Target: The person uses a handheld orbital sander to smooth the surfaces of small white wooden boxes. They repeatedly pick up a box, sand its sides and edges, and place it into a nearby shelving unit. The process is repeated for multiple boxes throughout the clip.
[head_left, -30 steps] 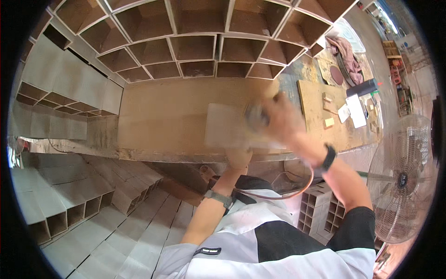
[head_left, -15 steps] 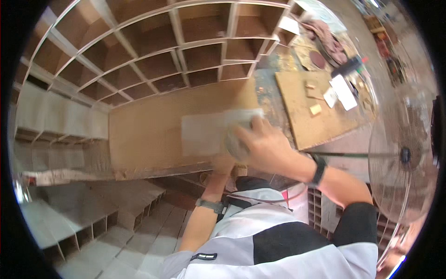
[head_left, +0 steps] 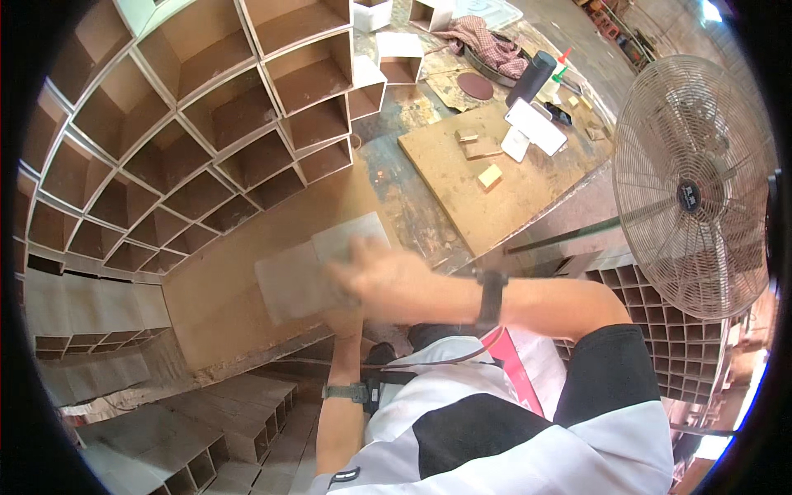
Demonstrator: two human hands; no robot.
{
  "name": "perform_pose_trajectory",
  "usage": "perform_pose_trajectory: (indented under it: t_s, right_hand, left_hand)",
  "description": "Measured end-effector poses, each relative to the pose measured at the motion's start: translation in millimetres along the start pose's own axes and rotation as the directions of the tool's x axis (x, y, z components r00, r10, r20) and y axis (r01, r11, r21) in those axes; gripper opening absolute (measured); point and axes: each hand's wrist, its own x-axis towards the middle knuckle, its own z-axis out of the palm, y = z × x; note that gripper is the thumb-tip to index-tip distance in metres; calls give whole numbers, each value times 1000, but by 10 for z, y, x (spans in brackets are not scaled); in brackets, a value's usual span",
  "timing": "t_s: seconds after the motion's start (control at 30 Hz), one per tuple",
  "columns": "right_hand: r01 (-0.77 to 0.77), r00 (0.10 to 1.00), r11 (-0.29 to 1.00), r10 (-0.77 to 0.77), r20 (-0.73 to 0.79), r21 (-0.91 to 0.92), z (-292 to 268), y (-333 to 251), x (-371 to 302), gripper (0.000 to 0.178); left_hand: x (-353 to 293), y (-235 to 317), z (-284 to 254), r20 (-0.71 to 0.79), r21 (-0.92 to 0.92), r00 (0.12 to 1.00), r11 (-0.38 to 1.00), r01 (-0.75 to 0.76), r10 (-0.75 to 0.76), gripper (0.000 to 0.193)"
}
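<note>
Two pale grey-white flat faces, a left one [head_left: 285,289] and a right one [head_left: 371,224], lie edge to edge on the brown board [head_left: 210,301] in front of me. Over them is my right hand [head_left: 384,276], smeared by motion, its fingers curled down around something mostly hidden beneath the palm. A dark patch shows below those fingers. My left hand [head_left: 343,320] is at the near edge of the pale faces, partly covered by the right hand, and its fingers cannot be made out.
Stacked white-edged boxes with brown insides [head_left: 223,115] wall in the far left. On the right bench are a wooden board [head_left: 445,181], a yellow block [head_left: 489,176], a phone [head_left: 536,126] and a dark bottle [head_left: 532,78]. A fan [head_left: 689,194] stands right; a thin hose [head_left: 437,360] crosses my front.
My view has turned, so the bench and fan sit further left and the boxes appear larger. My right hand has shifted over the pale faces; the round greyish thing under it is now mostly hidden.
</note>
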Motion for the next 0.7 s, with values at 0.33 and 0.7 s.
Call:
perform_pose_trajectory:
  t_s: [0.33,0.7]
  right_hand:
    - [86,996,993,-84,-28,76,-1,-33,-32,32]
    - [-510,822,838,541,-180,194,-618,958,-155,60]
  left_hand:
    - [141,-24,-216,222,-676,927,637,371,-303,35]
    - [423,-19,-738,208,-522,902,736,430,-379,17]
